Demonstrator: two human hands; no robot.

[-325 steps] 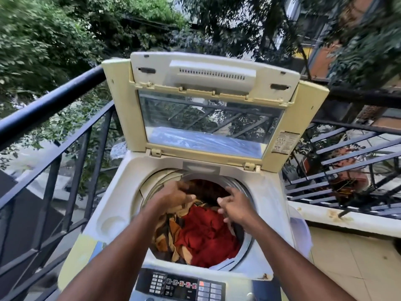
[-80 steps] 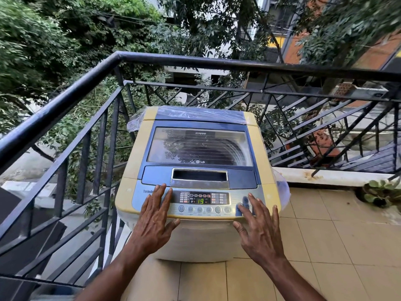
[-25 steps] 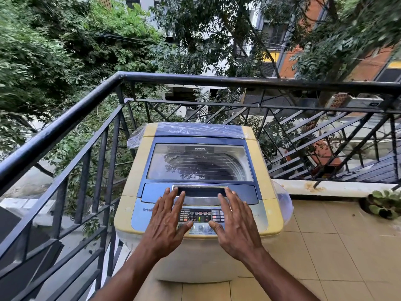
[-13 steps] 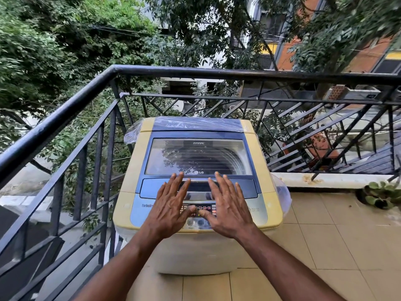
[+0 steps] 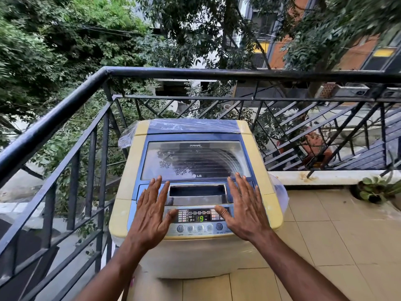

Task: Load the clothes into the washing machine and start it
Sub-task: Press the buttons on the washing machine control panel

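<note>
A yellow and blue top-loading washing machine point(image 5: 256, 148) stands in the balcony corner with its glass lid point(image 5: 195, 159) down. The clothes are hidden inside. Its control panel point(image 5: 199, 216) shows a green "19" on the display, with a row of round buttons below. My left hand point(image 5: 152, 213) is spread flat, palm down, over the panel's left side. My right hand point(image 5: 245, 209) is spread the same way over the right side. Neither hand holds anything. Whether the palms touch the machine, I cannot tell.
A black metal railing point(image 5: 65, 114) runs close along the left and behind the machine. Beige floor tiles point(image 5: 325, 235) stretch to the right. A small potted plant point(image 5: 373, 190) sits by the low ledge at the right. Clear plastic wrap point(image 5: 191, 126) covers the machine's back.
Both hands have moved apart from the middle of the panel to its two sides, uncovering the display. Much earlier the lid was up and both hands were in the drum with the clothes.
</note>
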